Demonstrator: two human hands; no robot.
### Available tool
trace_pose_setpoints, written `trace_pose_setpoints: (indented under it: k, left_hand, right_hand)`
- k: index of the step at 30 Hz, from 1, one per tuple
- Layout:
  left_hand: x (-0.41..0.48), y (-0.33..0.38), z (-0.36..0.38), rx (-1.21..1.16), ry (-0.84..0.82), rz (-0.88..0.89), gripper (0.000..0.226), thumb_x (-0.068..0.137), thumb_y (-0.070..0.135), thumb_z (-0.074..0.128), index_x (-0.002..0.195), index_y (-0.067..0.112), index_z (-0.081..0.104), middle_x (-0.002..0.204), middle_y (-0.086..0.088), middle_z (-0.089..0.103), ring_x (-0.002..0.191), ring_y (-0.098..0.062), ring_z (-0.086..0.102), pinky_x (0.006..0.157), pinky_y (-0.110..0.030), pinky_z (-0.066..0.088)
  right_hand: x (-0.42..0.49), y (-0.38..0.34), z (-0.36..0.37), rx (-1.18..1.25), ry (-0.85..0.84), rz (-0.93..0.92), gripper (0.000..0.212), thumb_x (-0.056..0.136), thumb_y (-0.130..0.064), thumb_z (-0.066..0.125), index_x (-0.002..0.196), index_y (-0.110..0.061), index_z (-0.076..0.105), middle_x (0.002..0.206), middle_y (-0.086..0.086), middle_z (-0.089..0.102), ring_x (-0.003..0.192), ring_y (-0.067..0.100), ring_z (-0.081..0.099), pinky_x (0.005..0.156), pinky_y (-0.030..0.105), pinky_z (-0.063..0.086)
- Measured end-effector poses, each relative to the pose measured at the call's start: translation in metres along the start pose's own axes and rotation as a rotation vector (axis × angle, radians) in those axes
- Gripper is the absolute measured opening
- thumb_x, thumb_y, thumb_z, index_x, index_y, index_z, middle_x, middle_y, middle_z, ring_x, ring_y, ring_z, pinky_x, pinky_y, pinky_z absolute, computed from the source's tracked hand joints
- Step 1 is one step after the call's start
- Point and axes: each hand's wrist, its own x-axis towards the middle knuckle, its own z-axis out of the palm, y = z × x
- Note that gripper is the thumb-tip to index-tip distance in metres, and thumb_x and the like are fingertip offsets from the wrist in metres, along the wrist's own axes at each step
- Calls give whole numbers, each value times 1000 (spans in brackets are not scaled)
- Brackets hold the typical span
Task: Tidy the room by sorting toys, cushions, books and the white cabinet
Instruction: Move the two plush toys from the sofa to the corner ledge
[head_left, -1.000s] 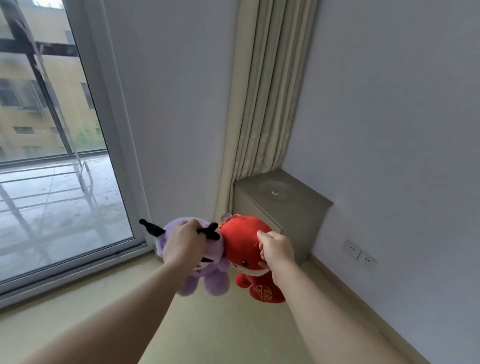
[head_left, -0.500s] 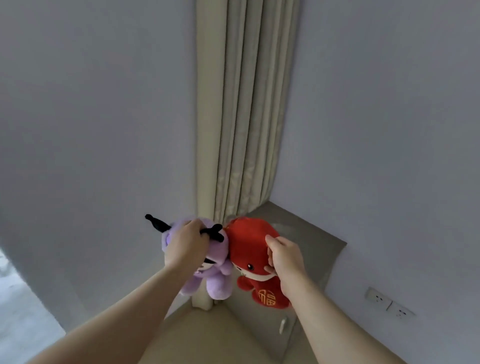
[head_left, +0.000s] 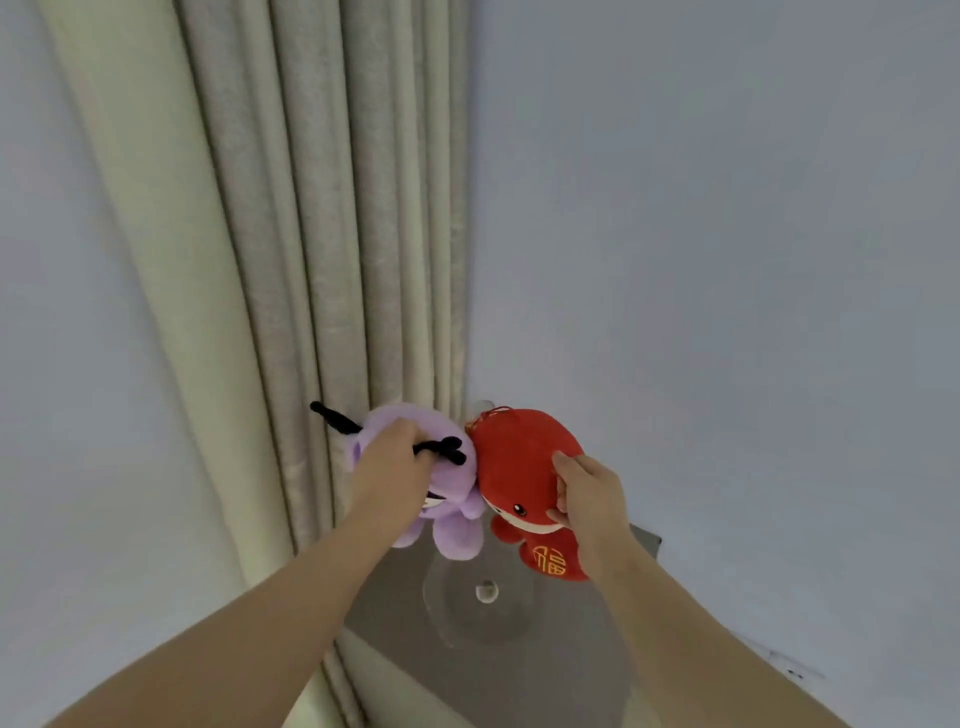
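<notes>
In the room corner, over the cabinet (head_left: 571, 649) top:
- purple plush toy (head_left: 454, 530), head gripped by left hand (head_left: 392, 462), fingers curled round it;
- red plush toy (head_left: 514, 467), head pinched by right hand (head_left: 589, 493);
- toys touching side by side.

Beneath them, a clear round dish (head_left: 498, 623) lies on the cabinet. A pleated cream curtain (head_left: 311, 260) hangs close behind, and a wall socket (head_left: 795, 673) sits low right.

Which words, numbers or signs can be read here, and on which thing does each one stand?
"福": a gold embroidered character on the belly of the red plush toy, which the right hand grips.
No other text shows on the purple plush toy or the cabinet.
</notes>
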Motion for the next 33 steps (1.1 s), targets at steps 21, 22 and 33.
trace_pose_setpoints:
  k: [21,22,33]
  left_hand:
    - [234,-19,147,10,-142,-120,21,97,9,40,109,-4,52,112,-23,55,103,-37,55,82,-42,43]
    - [239,-23,152,27,-136,-96,22,96,7,42,110,-5,53,114,-23,54,106,-38,54,85,-42,41]
    - [237,-64,217,69,-554,291,24,87,2,55,110,1,56,124,-8,49,119,-22,46,96,-21,33]
  right_hand:
    - [215,27,16,-127,285,289,26,92,-20,53,67,-14,56,63,4,51,59,20,50,78,44,51]
    - [218,30,20,-140,299,302,25,92,-20,53,68,-13,58,63,5,53,61,21,51,79,45,51]
    - [239,58,19,-409,399,302,23,95,-25,46,89,-5,56,84,11,58,73,20,50,67,29,38]
